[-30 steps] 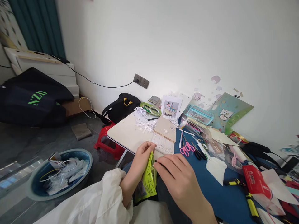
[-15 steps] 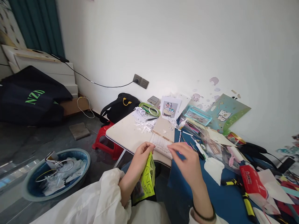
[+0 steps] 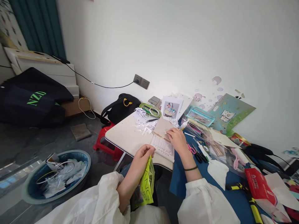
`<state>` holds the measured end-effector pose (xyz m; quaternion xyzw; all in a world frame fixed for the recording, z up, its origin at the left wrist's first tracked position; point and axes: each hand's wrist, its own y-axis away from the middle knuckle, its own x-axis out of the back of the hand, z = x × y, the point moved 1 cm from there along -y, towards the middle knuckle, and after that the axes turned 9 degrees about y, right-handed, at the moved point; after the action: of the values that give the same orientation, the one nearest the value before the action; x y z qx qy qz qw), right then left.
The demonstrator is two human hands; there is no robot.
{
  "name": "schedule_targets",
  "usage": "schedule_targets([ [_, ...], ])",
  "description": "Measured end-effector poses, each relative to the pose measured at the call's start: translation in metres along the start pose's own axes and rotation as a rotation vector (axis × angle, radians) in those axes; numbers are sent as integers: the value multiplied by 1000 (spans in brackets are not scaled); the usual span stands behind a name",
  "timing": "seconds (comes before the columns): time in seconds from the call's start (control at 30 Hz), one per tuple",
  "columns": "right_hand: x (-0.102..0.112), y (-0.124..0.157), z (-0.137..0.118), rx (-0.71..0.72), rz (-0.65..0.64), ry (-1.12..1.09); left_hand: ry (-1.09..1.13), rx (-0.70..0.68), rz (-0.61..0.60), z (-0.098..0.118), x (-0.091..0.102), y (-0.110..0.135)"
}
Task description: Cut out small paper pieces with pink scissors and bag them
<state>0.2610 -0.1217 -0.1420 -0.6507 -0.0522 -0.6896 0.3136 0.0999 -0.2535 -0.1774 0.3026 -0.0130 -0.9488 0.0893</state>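
My left hand [image 3: 140, 160] is closed on the top edge of a yellow-green plastic bag [image 3: 146, 184] that hangs over my lap. My right hand [image 3: 177, 139] reaches forward over the small white table [image 3: 123, 137]. Its fingertips rest on the brown board [image 3: 165, 127] and white gridded sheet [image 3: 163, 146]. Whether those fingers hold anything I cannot see. White paper scraps [image 3: 143, 121] lie just left of the board. Pink scissors [image 3: 191, 149] lie right of my right hand.
A blue basin [image 3: 35, 193] with plastic rubbish sits on the floor at left. A red stool [image 3: 105, 138] and black bag [image 3: 120, 107] stand beside the table. Pens, a teal case [image 3: 200, 115], a printed picture [image 3: 171, 108] and red packets [image 3: 254, 183] crowd the blue mat [image 3: 224, 199].
My right hand has left the yellow-green bag and moved forward and up onto the board and gridded sheet. My left hand keeps its hold on the bag.
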Motion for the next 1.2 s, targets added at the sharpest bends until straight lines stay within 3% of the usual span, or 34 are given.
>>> schedule_targets([
  [0.27, -2, 2, 3, -27, 33, -27, 15, 2, 8, 2, -2, 3],
  [0.63, -13, 3, 14, -218, 10, -290, 20, -6, 5, 1, -2, 2],
  [1.2, -10, 5, 11, -335, 17, -616, 35, -18, -7, -2, 0, 2],
])
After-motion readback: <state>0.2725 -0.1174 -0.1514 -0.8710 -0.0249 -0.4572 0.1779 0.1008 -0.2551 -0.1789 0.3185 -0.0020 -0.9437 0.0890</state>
